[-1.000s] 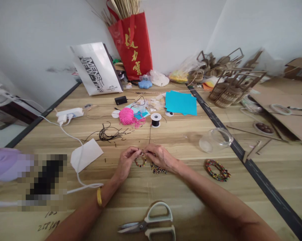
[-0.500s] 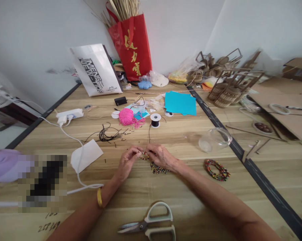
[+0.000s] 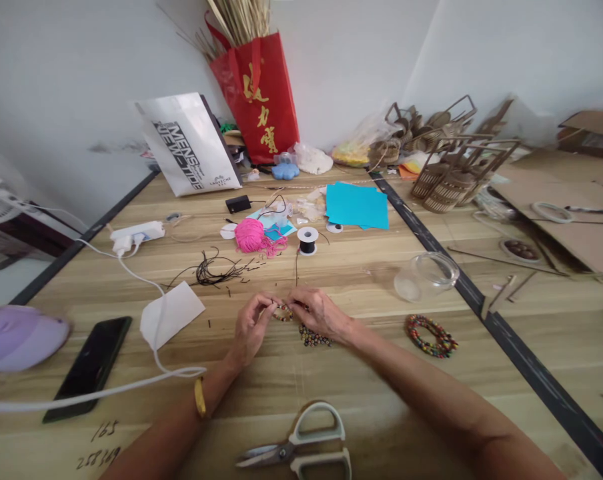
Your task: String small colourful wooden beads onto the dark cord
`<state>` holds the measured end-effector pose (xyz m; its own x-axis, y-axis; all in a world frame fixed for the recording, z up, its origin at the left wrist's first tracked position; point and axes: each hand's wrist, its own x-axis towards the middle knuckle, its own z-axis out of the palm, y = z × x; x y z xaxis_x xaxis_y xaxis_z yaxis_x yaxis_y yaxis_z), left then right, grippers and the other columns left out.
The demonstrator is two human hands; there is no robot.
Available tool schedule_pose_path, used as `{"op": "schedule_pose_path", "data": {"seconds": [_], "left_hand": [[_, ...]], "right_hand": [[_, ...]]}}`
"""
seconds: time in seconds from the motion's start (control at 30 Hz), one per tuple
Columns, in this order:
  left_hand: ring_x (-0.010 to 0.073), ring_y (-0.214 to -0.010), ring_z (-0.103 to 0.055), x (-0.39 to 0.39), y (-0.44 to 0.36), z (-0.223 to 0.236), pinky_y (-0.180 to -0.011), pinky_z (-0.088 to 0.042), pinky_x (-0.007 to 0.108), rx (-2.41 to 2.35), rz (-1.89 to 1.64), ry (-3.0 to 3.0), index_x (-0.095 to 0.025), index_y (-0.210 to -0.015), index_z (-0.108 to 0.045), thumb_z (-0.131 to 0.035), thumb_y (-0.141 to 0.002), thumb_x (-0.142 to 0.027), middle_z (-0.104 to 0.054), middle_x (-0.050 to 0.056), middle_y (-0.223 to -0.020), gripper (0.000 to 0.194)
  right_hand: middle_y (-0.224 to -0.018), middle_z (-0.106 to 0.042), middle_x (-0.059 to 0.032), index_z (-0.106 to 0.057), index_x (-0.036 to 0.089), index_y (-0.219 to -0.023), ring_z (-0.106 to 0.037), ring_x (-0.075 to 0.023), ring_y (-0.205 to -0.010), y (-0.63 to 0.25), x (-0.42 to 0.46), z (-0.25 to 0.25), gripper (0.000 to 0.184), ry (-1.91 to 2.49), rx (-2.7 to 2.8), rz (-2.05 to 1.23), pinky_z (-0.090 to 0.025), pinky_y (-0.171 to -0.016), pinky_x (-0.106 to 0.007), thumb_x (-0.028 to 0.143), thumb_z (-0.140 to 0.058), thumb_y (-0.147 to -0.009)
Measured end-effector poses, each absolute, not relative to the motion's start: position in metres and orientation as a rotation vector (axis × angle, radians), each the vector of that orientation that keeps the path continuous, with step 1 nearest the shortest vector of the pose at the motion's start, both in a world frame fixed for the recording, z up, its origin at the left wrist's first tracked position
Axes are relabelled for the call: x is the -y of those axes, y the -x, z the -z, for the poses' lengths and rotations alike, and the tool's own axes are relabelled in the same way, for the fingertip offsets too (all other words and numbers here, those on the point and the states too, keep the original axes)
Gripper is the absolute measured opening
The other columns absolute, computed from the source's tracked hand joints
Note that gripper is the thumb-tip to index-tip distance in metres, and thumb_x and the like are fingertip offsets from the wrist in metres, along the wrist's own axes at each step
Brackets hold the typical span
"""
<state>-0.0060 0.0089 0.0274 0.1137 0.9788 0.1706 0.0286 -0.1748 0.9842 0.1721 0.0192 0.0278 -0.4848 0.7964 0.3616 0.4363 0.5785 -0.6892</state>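
In the left hand [image 3: 249, 328] and right hand [image 3: 322, 313], both narrowed to fingertip pinches, a bead strand [image 3: 283, 318] is held. Whether its ends are joined cannot be told. Loose beads [image 3: 315, 340] nearby remain unstrung; farther right, a beaded coil [image 3: 446, 345] appears completed.

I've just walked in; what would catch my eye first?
Probably the tall red bag at the back, dry stalks sticking out of its top. Then the bright pink yarn ball left of centre, and nearer, the left hand and right hand holding a small beaded loop between them.
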Motion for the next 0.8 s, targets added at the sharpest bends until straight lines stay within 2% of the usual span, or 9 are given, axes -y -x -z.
{"op": "schedule_pose_path", "data": {"seconds": [0.3,0.6,0.8], "left_hand": [[0.0138,-0.066,-0.055,-0.016,0.01,-0.021,-0.065,-0.045,0.023,-1.147,-1.178,-1.396,-0.016,-0.066,-0.062,-0.072,-0.07,-0.031,-0.061,0.001,-0.066,0.018],[0.0133,-0.065,-0.055,-0.019,0.015,-0.014,-0.064,-0.043,0.022,-1.154,-1.028,-1.448,-0.015,-0.068,-0.067,-0.07,-0.071,-0.028,-0.063,0.001,-0.066,0.014],[0.0123,-0.06,-0.053,-0.022,0.015,-0.014,-0.06,-0.041,0.022,-1.162,-0.95,-1.419,-0.015,-0.066,-0.067,-0.071,-0.068,-0.032,-0.062,0.0,-0.063,0.018]], "right_hand": [[-0.087,-0.061,-0.0045,-0.057,0.018,-0.093,-0.057,-0.0148,-0.079,-0.173,-0.02,-0.022,0.009,0.972,2.217,-0.574,-0.044,-0.071,-0.024,0.013,-0.049,-0.091],[-0.087,-0.058,-0.0049,-0.052,0.017,-0.094,-0.054,-0.0147,-0.072,-0.173,-0.016,-0.03,0.01,1.015,2.412,-0.375,-0.04,-0.065,-0.024,0.015,-0.043,-0.094],[-0.088,-0.058,-0.0045,-0.051,0.017,-0.093,-0.053,-0.0144,-0.07,-0.173,-0.017,-0.028,0.01,1.056,2.493,-0.286,-0.038,-0.063,-0.024,0.012,-0.043,-0.094]]}}
